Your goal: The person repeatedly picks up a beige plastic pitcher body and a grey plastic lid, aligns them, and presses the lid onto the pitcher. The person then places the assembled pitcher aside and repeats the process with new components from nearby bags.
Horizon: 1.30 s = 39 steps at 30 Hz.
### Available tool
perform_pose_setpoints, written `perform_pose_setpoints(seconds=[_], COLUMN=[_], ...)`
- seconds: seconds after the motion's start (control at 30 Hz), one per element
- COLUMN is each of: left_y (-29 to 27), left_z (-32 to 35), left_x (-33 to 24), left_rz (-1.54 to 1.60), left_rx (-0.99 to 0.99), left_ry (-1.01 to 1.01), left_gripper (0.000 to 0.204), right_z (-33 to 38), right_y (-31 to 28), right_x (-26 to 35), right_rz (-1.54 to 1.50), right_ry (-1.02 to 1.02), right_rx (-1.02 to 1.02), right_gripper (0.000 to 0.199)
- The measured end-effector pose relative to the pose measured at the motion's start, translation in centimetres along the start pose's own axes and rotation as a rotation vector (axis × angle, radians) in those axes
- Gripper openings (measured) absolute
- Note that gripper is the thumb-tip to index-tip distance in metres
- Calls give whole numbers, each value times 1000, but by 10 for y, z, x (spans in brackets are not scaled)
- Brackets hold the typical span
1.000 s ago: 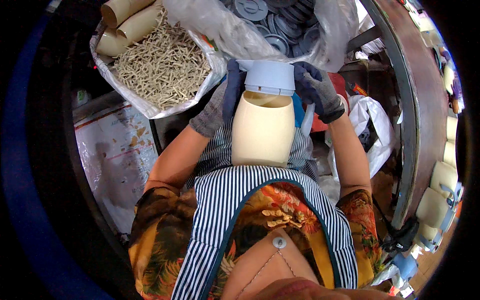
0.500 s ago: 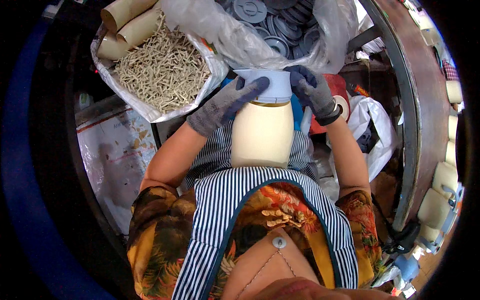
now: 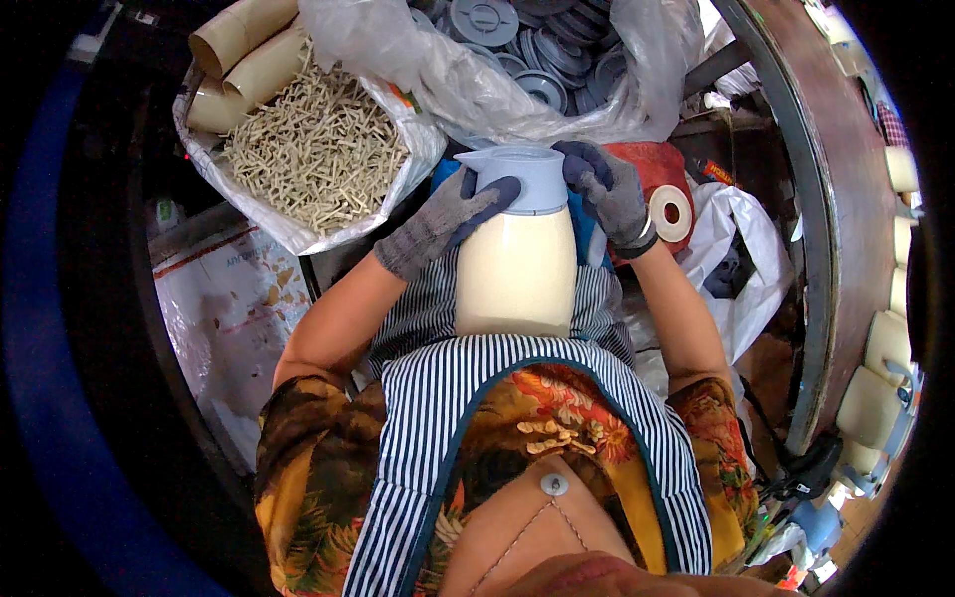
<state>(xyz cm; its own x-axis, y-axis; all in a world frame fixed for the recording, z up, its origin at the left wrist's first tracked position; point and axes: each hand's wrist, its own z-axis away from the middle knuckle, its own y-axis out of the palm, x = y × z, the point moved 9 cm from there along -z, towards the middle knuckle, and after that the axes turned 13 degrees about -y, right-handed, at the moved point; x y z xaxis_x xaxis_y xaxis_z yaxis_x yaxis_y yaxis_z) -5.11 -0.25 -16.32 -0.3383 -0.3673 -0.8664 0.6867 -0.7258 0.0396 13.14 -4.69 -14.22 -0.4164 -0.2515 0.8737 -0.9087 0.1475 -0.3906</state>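
Note:
A cream jug body [image 3: 516, 276] stands upright in my lap against the striped apron. On its top sits a blue-grey collar [image 3: 532, 183] with a pouring spout pointing left. My left hand [image 3: 463, 217], in a grey glove with dark fingertips, is closed round the collar's left side, its thumb lying across the front. Gloved alike, my right hand [image 3: 611, 192] has its fingers bent against the collar's right edge; part of its grip is hidden behind the collar.
A white sack [image 3: 310, 239] at the upper left holds short pale sticks and cardboard tubes [image 3: 239, 38]. Beyond the jug, a clear plastic bag [image 3: 448, 75] contains blue-grey lids [image 3: 484, 20]. A red roll [image 3: 645, 164] lies at right, beside a white bag [image 3: 761, 239] and a metal-edged table [image 3: 811, 199].
The collar has settled lower onto the jug body, and the gap beneath it has closed. My left hand has shifted slightly down to the seam; my right hand stays at the collar's right side.

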Motion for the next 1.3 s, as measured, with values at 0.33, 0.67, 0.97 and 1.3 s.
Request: perform_pose_setpoints(seconds=[0.33, 0.67, 0.97, 1.3], left_y=[0, 23, 188, 187], left_z=[34, 20, -89, -103], left_x=[2, -144, -108, -98], left_rz=[13, 25, -475, -644], left_rx=[-46, -79, 34, -34], left_ry=[-105, 542, 975, 897], left_gripper=[69, 83, 102, 108], right_z=[36, 165, 172, 53], right_y=[-45, -145, -220, -209], right_x=[36, -96, 100, 137], right_rz=[507, 408, 677, 671], right_ry=[-197, 126, -12, -137], right_rx=[-131, -654, -616, -359], right_gripper=[47, 59, 59, 44])
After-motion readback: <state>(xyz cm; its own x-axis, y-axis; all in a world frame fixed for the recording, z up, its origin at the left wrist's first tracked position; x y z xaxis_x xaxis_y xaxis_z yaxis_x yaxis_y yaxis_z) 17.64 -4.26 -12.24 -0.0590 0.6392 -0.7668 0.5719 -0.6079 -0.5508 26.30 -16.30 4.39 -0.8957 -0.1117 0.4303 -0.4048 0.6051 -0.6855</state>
